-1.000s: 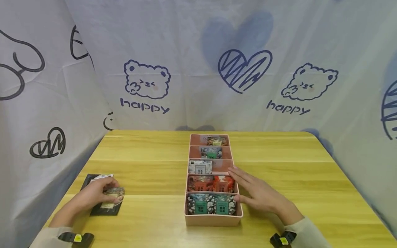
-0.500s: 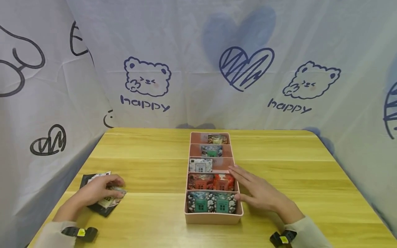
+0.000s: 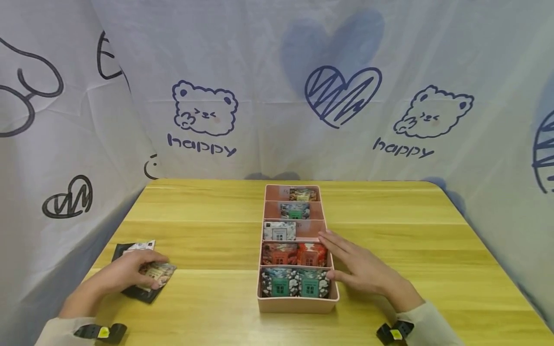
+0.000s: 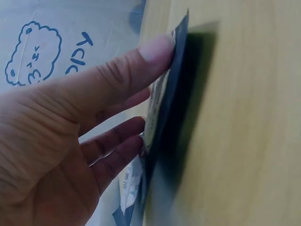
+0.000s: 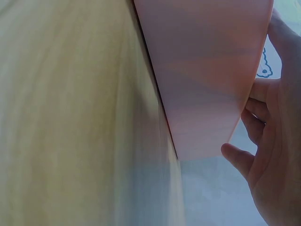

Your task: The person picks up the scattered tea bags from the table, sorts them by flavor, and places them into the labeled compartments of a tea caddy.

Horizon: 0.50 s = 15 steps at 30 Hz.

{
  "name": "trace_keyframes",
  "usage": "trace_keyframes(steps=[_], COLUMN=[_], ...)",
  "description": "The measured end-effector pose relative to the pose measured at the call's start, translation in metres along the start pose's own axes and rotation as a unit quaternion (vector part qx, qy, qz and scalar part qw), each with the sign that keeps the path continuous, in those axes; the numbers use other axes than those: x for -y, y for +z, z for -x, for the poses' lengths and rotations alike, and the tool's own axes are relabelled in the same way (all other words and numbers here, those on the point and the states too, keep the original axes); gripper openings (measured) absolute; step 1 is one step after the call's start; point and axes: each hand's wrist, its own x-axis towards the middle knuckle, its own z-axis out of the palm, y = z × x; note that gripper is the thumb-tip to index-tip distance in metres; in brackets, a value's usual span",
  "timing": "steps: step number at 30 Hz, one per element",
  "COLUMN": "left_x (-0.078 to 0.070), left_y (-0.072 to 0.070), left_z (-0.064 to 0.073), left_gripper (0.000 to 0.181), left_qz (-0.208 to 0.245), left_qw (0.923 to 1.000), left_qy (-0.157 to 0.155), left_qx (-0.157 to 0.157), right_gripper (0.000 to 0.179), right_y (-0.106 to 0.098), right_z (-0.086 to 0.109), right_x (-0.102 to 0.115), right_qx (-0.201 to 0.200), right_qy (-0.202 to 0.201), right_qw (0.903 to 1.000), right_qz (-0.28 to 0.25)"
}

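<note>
On the left of the table my left hand (image 3: 127,271) is over a small pile of flat sachets. A floral sachet with a yellow label (image 3: 157,275) lies on top, under its thumb and fingers. Part of a white sachet (image 3: 144,245) shows behind the hand, and a black packet (image 3: 144,294) lies underneath. In the left wrist view, the thumb (image 4: 157,49) rests at the sachet's edge and the bent fingertips touch its face, apart from the thumb. My right hand (image 3: 363,266) rests with extended fingers along the right rim of a pink divided box (image 3: 298,306).
The box's front compartment holds two green-labelled sachets (image 3: 281,283). Behind them are red sachets (image 3: 311,254), a white sachet (image 3: 279,231), a green-labelled one (image 3: 295,211) and a yellow-labelled one (image 3: 303,194). A printed cloth (image 3: 268,134) stands behind the table (image 3: 207,230).
The pile turned slightly under my left hand, the black packet now lying more askew. The left fingers lifted a little, then came down on the top sachet. My right hand stays at the box.
</note>
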Motion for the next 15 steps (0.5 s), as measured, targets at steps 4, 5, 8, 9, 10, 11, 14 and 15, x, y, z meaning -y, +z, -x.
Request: trace_keyframes(steps=[4, 5, 8, 9, 10, 11, 14, 15], left_x=[0.003, 0.003, 0.003, 0.002, 0.002, 0.001, -0.001, -0.001], left_y=[0.005, 0.006, 0.009, 0.009, 0.010, 0.010, 0.011, 0.012], left_z=[-0.003, -0.004, -0.007, -0.008, -0.009, -0.010, -0.014, -0.015], left_gripper=[0.063, 0.063, 0.059, 0.058, 0.056, 0.055, 0.051, 0.050], left_qz=[-0.051, -0.054, -0.054, -0.051, -0.047, -0.044, -0.025, -0.023], left_qw=[0.9981, 0.9979, 0.9976, 0.9978, 0.9980, 0.9982, 0.9990, 0.9991], left_qy=[0.021, 0.019, 0.012, 0.010, 0.009, 0.009, 0.006, 0.005], left_qx=[-0.026, -0.031, -0.041, -0.042, -0.042, -0.040, -0.036, -0.036], right_gripper=[0.078, 0.078, 0.078, 0.078, 0.078, 0.078, 0.078, 0.078], right_y=[0.001, 0.001, 0.001, 0.002, 0.002, 0.002, 0.003, 0.004], right_z=[0.000, 0.000, 0.000, 0.000, 0.000, -0.001, -0.001, -0.001], right_x=[-0.001, -0.001, -0.002, -0.002, -0.002, -0.003, -0.003, -0.003], right_qx=[-0.001, -0.002, -0.003, -0.004, -0.005, -0.006, -0.009, -0.009], right_qy=[-0.003, -0.004, -0.007, -0.008, -0.010, -0.011, -0.014, -0.014], right_qw=[1.0000, 1.0000, 0.9999, 0.9999, 0.9999, 0.9999, 0.9998, 0.9998], right_qz=[0.003, 0.004, 0.008, 0.008, 0.009, 0.011, 0.013, 0.013])
